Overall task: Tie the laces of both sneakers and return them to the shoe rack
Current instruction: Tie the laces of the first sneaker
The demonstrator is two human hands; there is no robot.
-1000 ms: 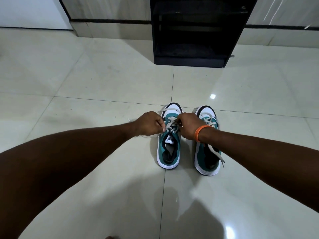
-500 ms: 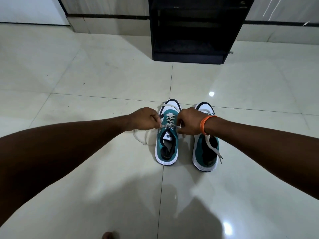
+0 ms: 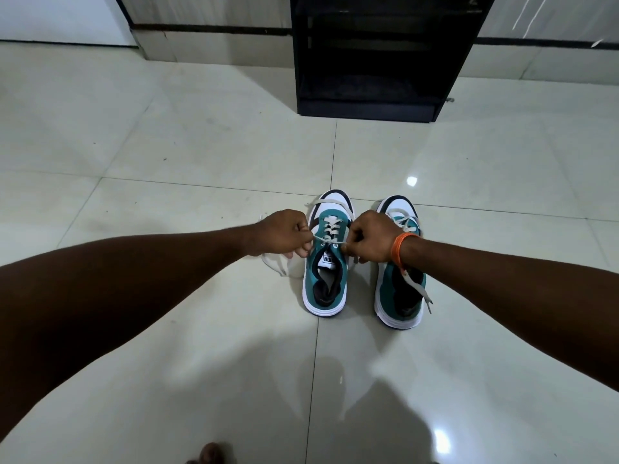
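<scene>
Two teal and white sneakers stand side by side on the tiled floor, toes pointing away from me. Over the left sneaker (image 3: 326, 286), my left hand (image 3: 284, 234) and my right hand (image 3: 370, 237) each grip one end of its white lace (image 3: 330, 242), pulled taut across the tongue. A loose loop of that lace trails on the floor under my left hand. The right sneaker (image 3: 400, 296) has a slack lace hanging over its side; my right wrist, with an orange band, partly covers it. The black shoe rack (image 3: 368, 108) stands on the floor beyond the sneakers.
Glossy pale floor tiles (image 3: 167, 155) spread all around the sneakers. A wall with a dark skirting line (image 3: 207, 28) runs behind the rack. A toe (image 3: 209, 453) shows at the bottom edge.
My hands have drawn apart to either side of the left sneaker, and the lace between them has gone from bunched to taut. The sneakers have stayed in place.
</scene>
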